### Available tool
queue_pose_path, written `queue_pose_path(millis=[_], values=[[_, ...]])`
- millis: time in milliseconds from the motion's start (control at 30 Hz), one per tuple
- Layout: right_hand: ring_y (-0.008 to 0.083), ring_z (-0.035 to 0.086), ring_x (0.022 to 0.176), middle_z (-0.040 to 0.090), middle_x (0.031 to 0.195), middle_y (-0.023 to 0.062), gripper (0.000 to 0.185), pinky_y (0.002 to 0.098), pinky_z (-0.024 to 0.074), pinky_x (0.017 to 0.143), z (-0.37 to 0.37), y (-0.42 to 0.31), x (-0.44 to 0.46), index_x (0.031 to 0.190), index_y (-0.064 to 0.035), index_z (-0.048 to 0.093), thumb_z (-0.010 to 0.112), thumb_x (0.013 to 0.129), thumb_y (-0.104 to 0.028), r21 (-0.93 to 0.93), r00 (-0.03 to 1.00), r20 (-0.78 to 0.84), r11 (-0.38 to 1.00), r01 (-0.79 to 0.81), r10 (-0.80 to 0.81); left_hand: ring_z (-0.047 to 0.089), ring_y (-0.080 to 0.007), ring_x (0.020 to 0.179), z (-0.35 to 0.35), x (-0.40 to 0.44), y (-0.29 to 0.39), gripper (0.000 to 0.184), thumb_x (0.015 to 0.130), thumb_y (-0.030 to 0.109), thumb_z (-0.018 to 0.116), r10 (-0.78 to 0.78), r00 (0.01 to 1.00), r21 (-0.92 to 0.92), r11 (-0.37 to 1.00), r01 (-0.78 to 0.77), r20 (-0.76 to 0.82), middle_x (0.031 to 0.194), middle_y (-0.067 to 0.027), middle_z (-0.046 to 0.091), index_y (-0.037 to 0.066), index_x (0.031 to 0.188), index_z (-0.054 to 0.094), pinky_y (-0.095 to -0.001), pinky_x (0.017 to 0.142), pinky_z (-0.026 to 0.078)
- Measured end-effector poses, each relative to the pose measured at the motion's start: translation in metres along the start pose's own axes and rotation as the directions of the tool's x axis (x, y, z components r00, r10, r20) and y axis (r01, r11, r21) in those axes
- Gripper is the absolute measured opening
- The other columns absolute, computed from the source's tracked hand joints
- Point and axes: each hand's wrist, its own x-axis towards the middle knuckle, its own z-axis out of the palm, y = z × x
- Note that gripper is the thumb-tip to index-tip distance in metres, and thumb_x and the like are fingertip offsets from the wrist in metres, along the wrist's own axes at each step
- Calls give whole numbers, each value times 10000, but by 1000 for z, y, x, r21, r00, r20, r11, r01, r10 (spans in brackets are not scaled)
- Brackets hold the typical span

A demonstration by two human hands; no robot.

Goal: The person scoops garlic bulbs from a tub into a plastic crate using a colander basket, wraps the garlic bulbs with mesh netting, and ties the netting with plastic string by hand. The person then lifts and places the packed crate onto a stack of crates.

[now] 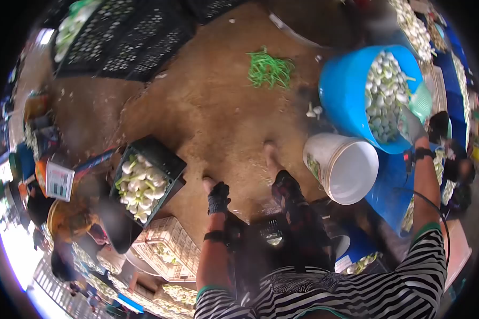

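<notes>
Reaching to the blue tub (341,87), your right hand (413,127) has many white bulbs (384,80) left. I can't tell whether either hand's fingers grip.

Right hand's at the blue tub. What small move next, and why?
Probably gather a few bulbs with the right hand: it is already at the blue tub, where bulbs lie close by, while the left hand is well away. Whether it grips the green basket I can't tell from here.
</notes>
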Motion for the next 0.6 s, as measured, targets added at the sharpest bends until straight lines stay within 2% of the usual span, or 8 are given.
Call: queue_pose_path(millis=[67, 200, 333, 400, 500, 533, 567, 600], values=[[329, 540, 893, 533, 965, 240, 319, 377, 454, 721, 25, 16, 14, 1131, -62, 487, 523, 876, -250, -747, 901, -64, 619, 243, -430, 570, -147, 762, 5, 31, -32, 240, 845, 239, 562, 154, 943, 155, 966, -206, 295, 902, -4, 594, 130, 1058, 567, -325, 569, 457], [313, 597, 944, 607, 1051, 180, 286, 366, 485, 785, 153, -26, -28, 1141, -84, 557, 547, 869, -171, -666, 595, -66, 480, 571, -801, 582, -185, 880, 8, 104, -120, 387, 855, 204, 473, 297, 832, 187, 887, -422, 469, 1117, -83, 568, 86, 1223, 465, -408, 672, 457], [242, 621, 867, 635, 967, 109, 160, 316, 487, 755, 274, 15, 24, 983, -96, 631, 572, 851, -162, -333, 655, 313, 567, 754, -688, 580, -216, 969, 32, 121, -152, 443, 832, 198, 507, 267, 816, 357, 798, -486, 513, 1143, -108, 559, 56, 1249, 456, -389, 731, 495], [254, 622, 874, 643, 920, 125, 163, 322, 488, 746, 338, 59, 87, 928, -90, 644, 568, 842, -206, -466, 671, 432, 487, 738, -603, 577, -216, 1020, 45, 113, -131, 518, 769, 85, 586, 351, 683, 588, 348, -730, 641, 1172, -118, 555, 16, 1262, 442, -335, 807, 513], [279, 617, 852, 647, 895, 130, 237, 345, 483, 735, 436, 77, 153, 954, -79, 636, 575, 839, -277, -447, 804, 381, 670, 593, -457, 598, -182, 990, 75, 108, -110, 472, 711, 22, 635, 477, 622, 670, 90, -737, 620, 1110, -104, 587, 4, 1172, 534, -297, 831, 514], [268, 619, 776, 648, 830, 102, 203, 340, 484, 692, 465, 78, 170, 961, -90, 626, 581, 845, -251, -462, 863, 282, 728, 506, -420, 586, -254, 971, 71, 116, -138, 493, 658, -45, 636, 392, 811, 517, 629, -581, 434, 1083, -121, 579, 26, 1138, 545, -329, 776, 517], [291, 623, 797, 649, 838, 129, 286, 355, 482, 715, 495, 88, 208, 959, -67, 625, 582, 828, -317, -385, 870, 274, 782, 490, -411, 585, -264, 972, 73, 128, -132, 457, 689, -47, 617, 394, 729, 649, 338, -681, 559, 1052, -118, 593, 32, 1133, 548, -338, 786, 513], [308, 624, 818, 649, 850, 150, 348, 366, 480, 730, 518, 92, 228, 957, -52, 628, 580, 814, -365, -420, 883, 250, 778, 468, -396, 582, -276, 981, 82, 127, -132, 451, 692, -33, 621, 221, 935, 443, 834, -329, 278, 1046, -115, 597, 48, 1130, 553, -347, 805, 507]])
